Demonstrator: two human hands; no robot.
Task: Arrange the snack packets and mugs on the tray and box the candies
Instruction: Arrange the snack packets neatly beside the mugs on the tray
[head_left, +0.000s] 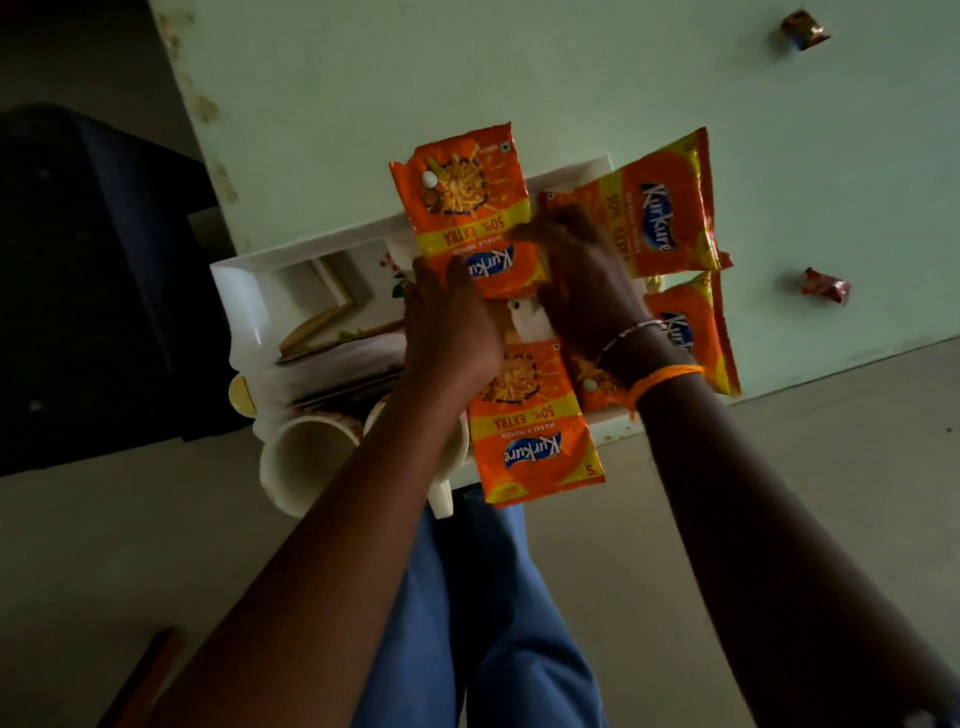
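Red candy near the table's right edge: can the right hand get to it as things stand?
Probably yes. The red candy lies in the open on the green table, nothing around it. The right hand is busy on a Kurkure packet, so it must let go first.

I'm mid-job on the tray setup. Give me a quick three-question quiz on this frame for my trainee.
1. True or false: both hands, the left hand and the right hand, are on the same snack packet.
2. How many orange packets show in all? A) two B) four C) six
3. Fill in: the two wrapped candies lie on the ____, off the tray.

Key:
1. True; both hands meet at the near end of that packet.
2. B; the others are the upper right packet, the near packet and the right packet.
3. table.
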